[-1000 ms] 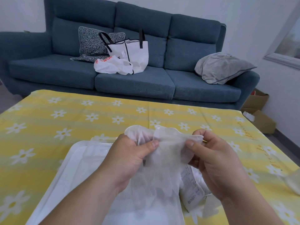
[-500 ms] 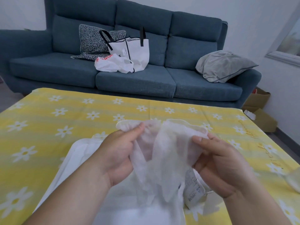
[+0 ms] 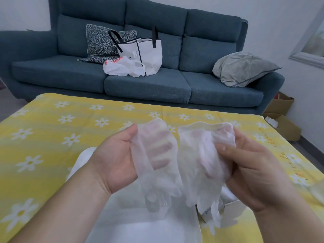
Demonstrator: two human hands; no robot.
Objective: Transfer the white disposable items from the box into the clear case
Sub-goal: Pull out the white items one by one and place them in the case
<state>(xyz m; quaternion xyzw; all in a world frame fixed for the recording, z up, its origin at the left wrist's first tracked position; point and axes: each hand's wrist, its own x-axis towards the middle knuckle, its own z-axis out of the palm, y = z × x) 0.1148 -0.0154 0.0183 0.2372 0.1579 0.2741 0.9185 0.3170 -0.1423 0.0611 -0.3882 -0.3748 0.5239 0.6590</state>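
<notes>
Each of my hands holds a thin white see-through disposable glove above the table. My left hand grips one glove, its fingers showing through the film. My right hand pinches the other glove with the thumb in front. Both gloves hang down, apart from each other. Below them lies the clear case, partly hidden by my arms. The small white box with more white items sits under my right hand, mostly hidden.
The table wears a yellow cloth with white daisies. Behind it stands a blue sofa with a white tote bag, a plastic bag and cushions. Cardboard boxes sit on the floor at the right.
The bunched white film has come apart into two gloves. My hands moved away from each other, left one leftward, right one rightward, each keeping a glove.
</notes>
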